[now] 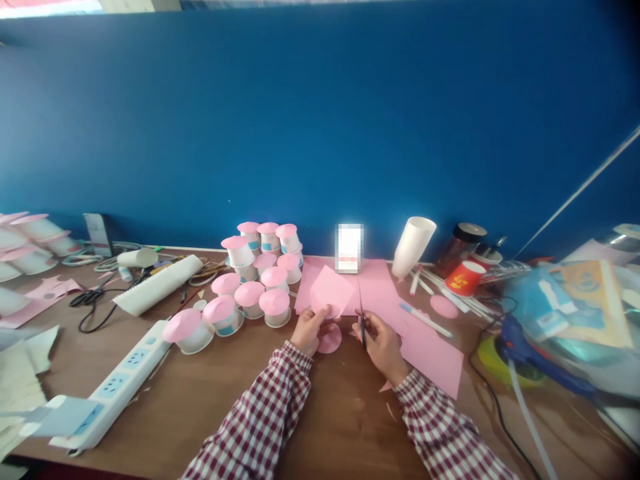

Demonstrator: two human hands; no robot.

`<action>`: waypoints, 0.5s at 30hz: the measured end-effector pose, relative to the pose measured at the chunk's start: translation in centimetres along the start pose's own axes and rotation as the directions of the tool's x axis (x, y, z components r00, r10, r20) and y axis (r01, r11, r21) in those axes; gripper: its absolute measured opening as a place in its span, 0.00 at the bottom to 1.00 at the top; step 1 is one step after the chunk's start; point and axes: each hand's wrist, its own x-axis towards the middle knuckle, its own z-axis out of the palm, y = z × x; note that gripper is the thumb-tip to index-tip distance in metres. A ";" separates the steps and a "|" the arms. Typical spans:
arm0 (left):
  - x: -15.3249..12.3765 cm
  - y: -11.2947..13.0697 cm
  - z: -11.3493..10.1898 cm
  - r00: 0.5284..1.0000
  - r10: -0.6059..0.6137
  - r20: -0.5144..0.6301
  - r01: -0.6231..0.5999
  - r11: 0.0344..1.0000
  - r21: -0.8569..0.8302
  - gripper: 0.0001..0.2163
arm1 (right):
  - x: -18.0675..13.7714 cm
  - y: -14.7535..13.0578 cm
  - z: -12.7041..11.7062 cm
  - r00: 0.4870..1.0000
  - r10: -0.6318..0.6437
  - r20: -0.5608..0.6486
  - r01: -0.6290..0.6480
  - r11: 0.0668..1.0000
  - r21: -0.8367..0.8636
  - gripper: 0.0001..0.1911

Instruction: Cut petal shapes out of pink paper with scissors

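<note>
My left hand [311, 328] pinches a roughly square piece of pink paper [333, 291] by its lower edge. In my right hand [381, 345] is a pair of scissors [363, 327], blades pointing up and standing a little to the right of the paper. A round pink paper disc [330, 340] lies on the table just under my left hand. Larger pink sheets [430, 353] spread behind and to the right of my hands. Several white paper cups [277, 316] topped with pink discs stand left of my hands, some of them stacked.
A white power strip [117, 380] runs along the left. A tall white cup stack [415, 245] leans near the blue wall. At right are a red cup [465, 277], a marker [427, 320], a blue glue gun [543, 360] and its cord. A blurred-out upright object [349, 248] stands at the back.
</note>
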 end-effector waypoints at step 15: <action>0.2 0.4 -0.1 0.968 0.208 -0.140 -0.203 0.978 0.047 0.17 | -0.9 -1.0 -0.4 0.944 -0.044 0.327 0.025 0.998 0.062 0.20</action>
